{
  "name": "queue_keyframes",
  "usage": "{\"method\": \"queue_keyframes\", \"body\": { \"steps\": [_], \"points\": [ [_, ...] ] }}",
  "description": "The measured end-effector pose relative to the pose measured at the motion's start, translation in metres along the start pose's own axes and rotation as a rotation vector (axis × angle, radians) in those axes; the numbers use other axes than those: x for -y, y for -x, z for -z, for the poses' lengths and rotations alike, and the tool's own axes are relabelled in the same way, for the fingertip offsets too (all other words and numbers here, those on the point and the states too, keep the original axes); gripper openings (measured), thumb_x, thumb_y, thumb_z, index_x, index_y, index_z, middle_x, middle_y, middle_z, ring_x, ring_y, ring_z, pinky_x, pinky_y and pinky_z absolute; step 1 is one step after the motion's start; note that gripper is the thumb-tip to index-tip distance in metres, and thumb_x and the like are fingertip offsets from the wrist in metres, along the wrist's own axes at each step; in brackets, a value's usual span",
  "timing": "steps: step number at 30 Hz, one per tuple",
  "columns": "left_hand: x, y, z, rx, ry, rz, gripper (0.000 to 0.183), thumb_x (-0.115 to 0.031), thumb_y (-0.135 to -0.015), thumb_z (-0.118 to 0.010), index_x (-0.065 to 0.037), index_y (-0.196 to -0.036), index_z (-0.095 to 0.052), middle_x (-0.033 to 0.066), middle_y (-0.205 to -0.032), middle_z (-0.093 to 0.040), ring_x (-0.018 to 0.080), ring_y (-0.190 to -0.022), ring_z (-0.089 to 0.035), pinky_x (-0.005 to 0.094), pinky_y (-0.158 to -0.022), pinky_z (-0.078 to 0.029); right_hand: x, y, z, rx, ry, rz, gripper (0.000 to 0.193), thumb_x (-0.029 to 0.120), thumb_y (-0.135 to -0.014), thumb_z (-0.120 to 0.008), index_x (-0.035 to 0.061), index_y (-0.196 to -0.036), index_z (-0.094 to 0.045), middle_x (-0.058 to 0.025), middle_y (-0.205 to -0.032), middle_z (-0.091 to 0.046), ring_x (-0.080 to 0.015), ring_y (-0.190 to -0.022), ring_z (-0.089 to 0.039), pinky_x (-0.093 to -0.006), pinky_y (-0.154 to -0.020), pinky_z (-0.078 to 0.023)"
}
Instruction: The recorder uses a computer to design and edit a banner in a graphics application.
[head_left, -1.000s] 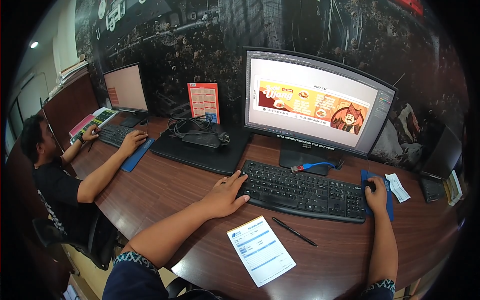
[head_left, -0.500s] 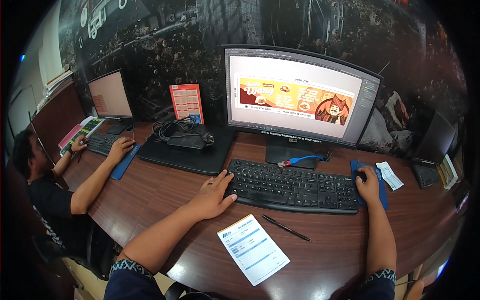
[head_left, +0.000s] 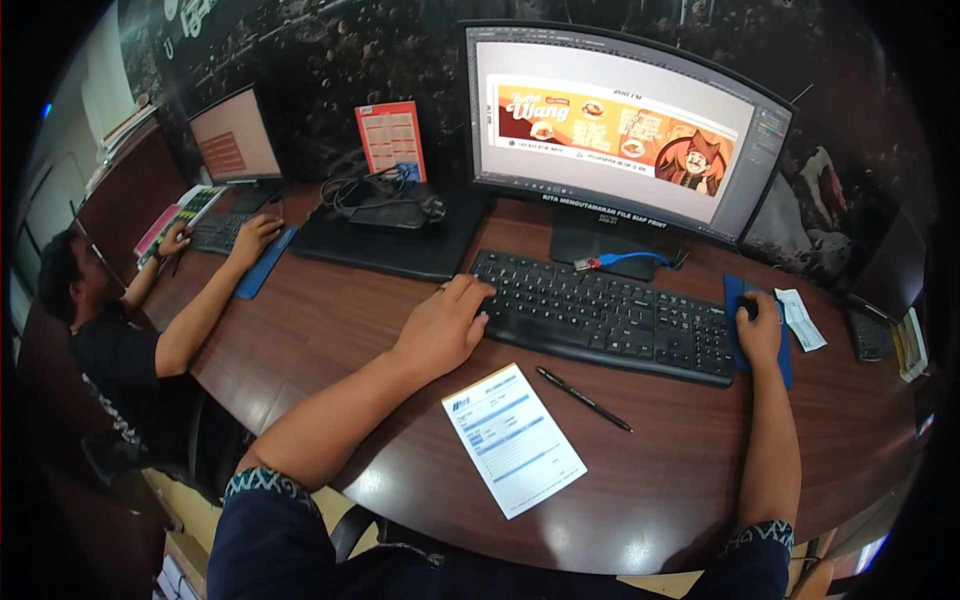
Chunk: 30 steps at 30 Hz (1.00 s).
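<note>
My left hand (head_left: 445,325) rests at the left end of a black keyboard (head_left: 600,315), its bent fingertips on the keys and its thumb at the front edge. It holds nothing. On a blue mouse pad (head_left: 779,368), my right hand (head_left: 762,335) is wrapped over a black computer mouse (head_left: 747,305), which it mostly hides. Behind the keyboard stands a monitor (head_left: 640,70) with a yellow and orange banner design on screen. In front of the keyboard lie a white printed form pad (head_left: 515,440) with blue bands and a black pen (head_left: 585,399).
A blue cable (head_left: 635,258) lies by the monitor stand. Left of it, a black flat case (head_left: 400,250) bears a power adapter and coiled cord. A red calendar (head_left: 390,140) stands behind. A co-worker (head_left: 120,330) sits far left at another keyboard. White paper (head_left: 800,320) lies right of the pad.
The view has tilted downward, so the desk things sit higher in it. My left fingers, more spread before, are now drawn closer together and bent. My right hand stays on the mouse.
</note>
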<state>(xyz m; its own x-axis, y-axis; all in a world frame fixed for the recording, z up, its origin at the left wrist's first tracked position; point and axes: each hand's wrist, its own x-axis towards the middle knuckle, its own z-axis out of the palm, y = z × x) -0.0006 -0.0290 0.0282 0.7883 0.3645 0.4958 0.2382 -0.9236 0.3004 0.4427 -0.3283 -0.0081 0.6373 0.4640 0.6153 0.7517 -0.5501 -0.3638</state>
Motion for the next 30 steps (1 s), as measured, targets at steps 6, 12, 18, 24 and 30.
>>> {"method": "queue_keyframes", "body": {
  "steps": [6,12,18,24,30],
  "points": [
    [-0.012,-0.004,-0.010,-0.052,-0.136,0.005,0.027,-0.010,-0.093,-0.064,-0.006,-0.118,-0.058,0.0105,-0.121,-0.059,0.0353,-0.090,-0.068,0.0446,-0.074,-0.057,0.003,-0.001,-0.001,0.039,0.024,-0.031,0.033,0.016,-0.083,-0.066,0.0061,-0.114,-0.067,-0.0176,-0.120,-0.066,-0.0386,-0.112,-0.062,-0.0453,-0.098,-0.049],
    [-0.030,-0.013,-0.016,0.121,-0.389,0.000,0.034,-0.012,-0.092,-0.064,-0.014,-0.127,-0.063,0.0134,-0.142,-0.054,0.0349,-0.110,-0.067,0.0442,-0.084,-0.059,0.004,0.001,0.001,0.059,0.023,-0.075,0.033,0.017,-0.083,-0.066,0.0073,-0.115,-0.067,-0.0156,-0.121,-0.064,-0.0373,-0.115,-0.060,-0.0454,-0.099,-0.048],
    [-0.034,-0.014,-0.006,0.190,-0.370,0.010,0.041,-0.016,-0.093,-0.065,-0.015,-0.134,-0.060,0.0173,-0.151,-0.046,0.0390,-0.123,-0.060,0.0466,-0.093,-0.056,-0.003,0.000,-0.003,0.001,-0.022,-0.037,0.032,0.015,-0.082,-0.067,0.0067,-0.112,-0.067,-0.0151,-0.121,-0.064,-0.0374,-0.115,-0.060,-0.0450,-0.099,-0.048],
    [-0.016,-0.005,0.014,0.211,-0.189,0.339,0.068,-0.044,-0.095,-0.065,-0.005,-0.147,-0.043,0.0227,-0.138,-0.057,0.0434,-0.117,-0.062,0.0498,-0.094,-0.052,0.007,0.003,0.003,0.029,-0.001,-0.081,0.030,0.015,-0.082,-0.068,0.0062,-0.110,-0.067,-0.0147,-0.119,-0.064,-0.0367,-0.113,-0.061,-0.0447,-0.098,-0.048],
    [-0.011,-0.007,0.012,0.267,-0.224,0.316,0.081,-0.054,-0.093,-0.063,-0.005,-0.152,-0.037,0.0260,-0.130,-0.062,0.0426,-0.116,-0.063,0.0503,-0.095,-0.052,0.004,0.002,0.002,0.012,0.014,-0.097,0.029,0.013,-0.082,-0.069,0.0053,-0.110,-0.067,-0.0145,-0.119,-0.064,-0.0363,-0.114,-0.060,-0.0440,-0.098,-0.048]
  ]
}}
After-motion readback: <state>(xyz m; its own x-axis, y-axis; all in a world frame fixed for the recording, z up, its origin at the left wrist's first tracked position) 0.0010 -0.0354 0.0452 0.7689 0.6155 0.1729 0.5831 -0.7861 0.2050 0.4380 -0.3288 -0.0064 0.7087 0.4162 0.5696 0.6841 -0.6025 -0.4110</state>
